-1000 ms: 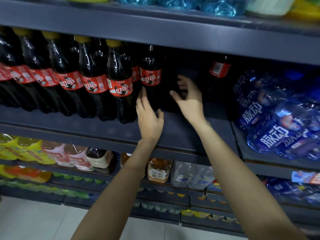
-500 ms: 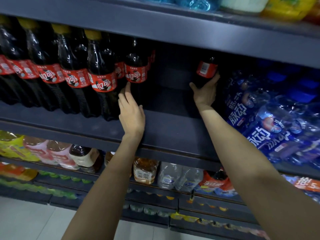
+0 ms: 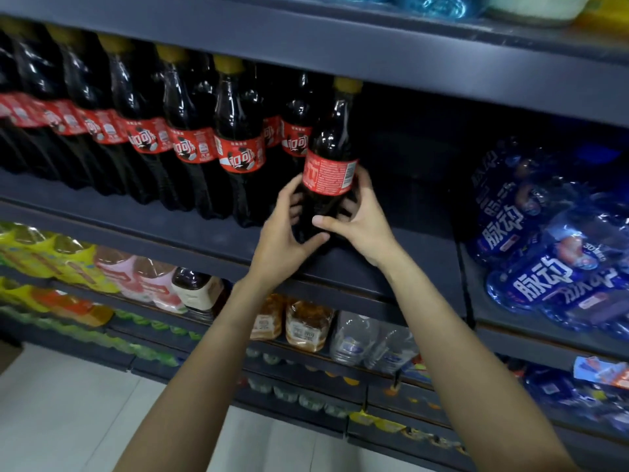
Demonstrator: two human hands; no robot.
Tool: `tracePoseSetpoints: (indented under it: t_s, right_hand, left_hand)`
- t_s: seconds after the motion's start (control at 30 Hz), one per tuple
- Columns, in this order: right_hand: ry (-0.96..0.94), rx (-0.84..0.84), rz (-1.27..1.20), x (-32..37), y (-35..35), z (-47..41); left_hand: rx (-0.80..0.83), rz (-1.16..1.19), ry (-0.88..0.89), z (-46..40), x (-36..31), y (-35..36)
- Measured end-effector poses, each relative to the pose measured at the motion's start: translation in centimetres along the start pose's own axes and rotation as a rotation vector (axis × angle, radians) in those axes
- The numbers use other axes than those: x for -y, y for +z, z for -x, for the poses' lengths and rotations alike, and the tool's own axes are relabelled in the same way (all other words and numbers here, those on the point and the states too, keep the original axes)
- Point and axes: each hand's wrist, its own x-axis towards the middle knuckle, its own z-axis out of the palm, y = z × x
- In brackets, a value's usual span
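Observation:
A dark cola bottle (image 3: 329, 155) with a red label and yellow cap stands upright at the front of the dark shelf (image 3: 190, 229), at the right end of a row of like cola bottles (image 3: 190, 137). Both hands grip its lower body. My left hand (image 3: 286, 233) wraps it from the left, and my right hand (image 3: 360, 219) wraps it from the right with the thumb across the front. The bottle's base is hidden behind my fingers.
Dark open shelf space lies right of the held bottle. Blue shrink-wrapped drink bottles (image 3: 551, 240) fill the shelf section at the right. Lower shelves carry yellow and pink drinks (image 3: 85, 267), tea bottles (image 3: 306, 321) and water bottles (image 3: 371, 342). Pale floor (image 3: 68, 420) shows at bottom left.
My right hand reached a cola bottle deep at the right and brought it forward and left to the row's end. My left hand left the shelf edge and now grips that bottle too.

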Motion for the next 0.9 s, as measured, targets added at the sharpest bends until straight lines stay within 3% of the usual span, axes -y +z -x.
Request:
tracePoseSetpoints:
  t_s: [0.13, 0.27, 0.37, 0.5, 0.73, 0.9]
  right_hand:
    - [-0.054, -0.076, 0.176, 0.2, 3.5, 0.5]
    - [-0.061, -0.329, 0.452, 1.9, 6.0, -0.4]
    - [-0.08, -0.356, 0.399, 2.2, 6.5, -0.8]
    - [-0.022, -0.265, 0.193, 1.7, 5.7, -0.7]
    - [-0.004, -0.42, 0.502, 1.8, 7.8, -0.5]
    - [0.012, -0.362, 0.345, 1.4, 7.7, -0.6]
  left_hand:
    - [-0.254, -0.136, 0.012, 0.4, 0.2, -0.5]
    - [-0.447, -0.344, -0.021, 0.0, 0.6, 0.0]
    - [-0.439, -0.346, 0.002, 0.3, 1.2, -0.4]
    - [-0.294, -0.309, 0.118, 1.5, 2.7, -2.2]
    - [-0.218, -0.298, 0.185, 0.6, 3.7, -3.5]
    - [-0.482, -0.483, 0.252, 0.3, 4.8, -5.6]
